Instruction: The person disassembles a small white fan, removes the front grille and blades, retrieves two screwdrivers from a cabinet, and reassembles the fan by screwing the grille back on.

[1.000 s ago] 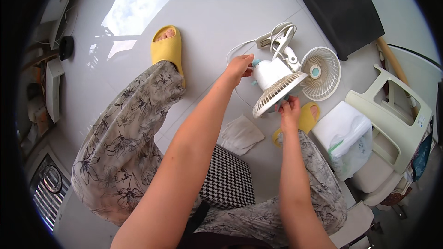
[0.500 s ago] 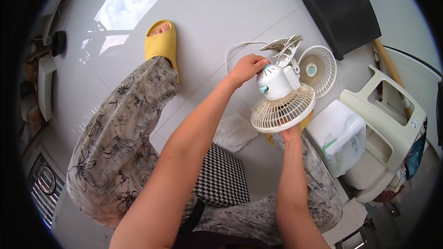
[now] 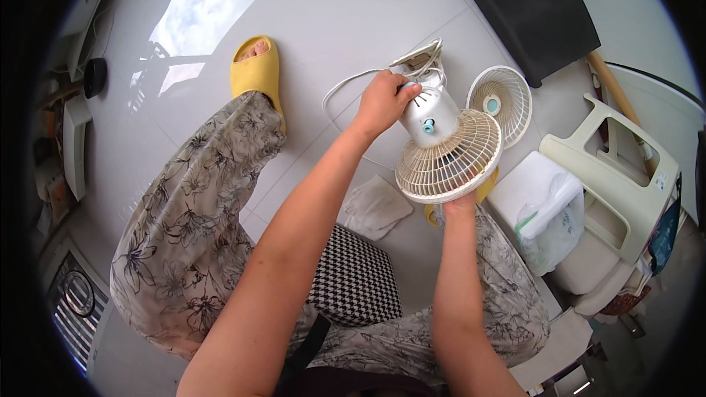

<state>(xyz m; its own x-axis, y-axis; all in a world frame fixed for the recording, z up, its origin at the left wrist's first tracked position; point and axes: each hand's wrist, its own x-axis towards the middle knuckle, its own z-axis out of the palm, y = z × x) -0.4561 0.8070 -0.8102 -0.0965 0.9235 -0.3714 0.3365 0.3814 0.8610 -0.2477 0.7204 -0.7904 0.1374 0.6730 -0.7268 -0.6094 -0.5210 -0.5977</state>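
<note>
My left hand is closed around the back of a white clip fan's motor housing, thumb and fingers by its light-blue top part. A small light-blue knob sticks out of the housing. The yellowed wire guard faces down toward me, and my right hand reaches up under its rim, gripping the fan from below; its fingers are mostly hidden by the guard. Beyond the housing are the fan's clip and bundled white cord. A separate round guard with a light-blue centre lies on the floor just right.
A whitish cloth lies on the tiles near a houndstooth-patterned seat. To the right are a plastic bag, a pale plastic stool on its side and a black panel. My yellow slipper is at left.
Both hands have shifted the fan slightly left and tilted it, so the knob turns more toward me. The clip and cord swung left and away from the loose guard, which stays on the floor.
</note>
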